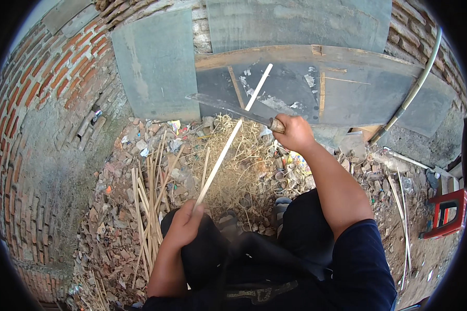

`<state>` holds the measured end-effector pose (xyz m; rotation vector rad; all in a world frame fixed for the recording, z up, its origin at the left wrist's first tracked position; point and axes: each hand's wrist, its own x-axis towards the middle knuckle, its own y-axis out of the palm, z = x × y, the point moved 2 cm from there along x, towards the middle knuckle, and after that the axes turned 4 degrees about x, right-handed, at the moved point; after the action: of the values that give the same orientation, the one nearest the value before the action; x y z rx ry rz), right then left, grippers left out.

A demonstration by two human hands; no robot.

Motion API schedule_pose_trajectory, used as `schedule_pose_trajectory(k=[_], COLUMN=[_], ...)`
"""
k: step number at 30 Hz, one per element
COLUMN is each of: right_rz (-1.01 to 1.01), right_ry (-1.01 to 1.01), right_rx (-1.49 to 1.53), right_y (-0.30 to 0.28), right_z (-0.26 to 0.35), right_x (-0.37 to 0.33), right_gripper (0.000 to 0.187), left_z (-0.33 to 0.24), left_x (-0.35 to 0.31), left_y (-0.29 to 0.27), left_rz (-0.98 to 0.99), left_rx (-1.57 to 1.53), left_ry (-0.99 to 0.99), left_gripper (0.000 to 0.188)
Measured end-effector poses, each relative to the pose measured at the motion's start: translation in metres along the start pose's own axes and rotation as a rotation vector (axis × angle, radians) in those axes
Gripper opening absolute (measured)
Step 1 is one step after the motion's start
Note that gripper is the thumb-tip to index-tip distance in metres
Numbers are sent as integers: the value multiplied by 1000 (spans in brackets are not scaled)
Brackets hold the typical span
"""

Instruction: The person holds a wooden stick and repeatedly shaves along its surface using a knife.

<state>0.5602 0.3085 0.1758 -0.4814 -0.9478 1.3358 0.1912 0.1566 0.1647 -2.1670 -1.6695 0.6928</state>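
My left hand [184,224] is closed round the lower end of a long pale bamboo strip [226,149], just above my left knee. The strip slants up and away to the right. In my right hand [294,133] is the wooden handle of a machete [228,107], its long dark blade pointing left. That blade crosses the upper part of the strip; whether its edge touches the strip I cannot tell. Beneath them a heap of curly pale shavings [238,160] covers the ground between my feet and the boards.
Several split strips [149,212] lie in a pile at my left on brick rubble [109,228]. Grey boards [155,65] lean on the wall ahead. A brick wall [31,129] rises at left. A red plastic stool [446,213] and a slanting pipe [412,93] are at right.
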Motion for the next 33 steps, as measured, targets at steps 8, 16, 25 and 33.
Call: schedule_pose_trajectory(k=[8, 16, 25, 33], right_rz=[152, 80, 103, 96], right_ry=[-330, -251, -192, -264], right_rx=[-213, -92, -52, -140], right_y=[5, 9, 8, 9], right_z=[33, 28, 31, 34], right_x=[-6, -4, -7, -8], right_gripper=[18, 18, 24, 30], left_z=[5, 20, 19, 6], left_x=[5, 3, 3, 8], left_y=[8, 7, 6, 4], left_rz=[-138, -178, -197, -176], left_rx=[10, -108, -53, -243], left_ry=[-31, -45, 41, -138], left_gripper=[30, 33, 33, 30])
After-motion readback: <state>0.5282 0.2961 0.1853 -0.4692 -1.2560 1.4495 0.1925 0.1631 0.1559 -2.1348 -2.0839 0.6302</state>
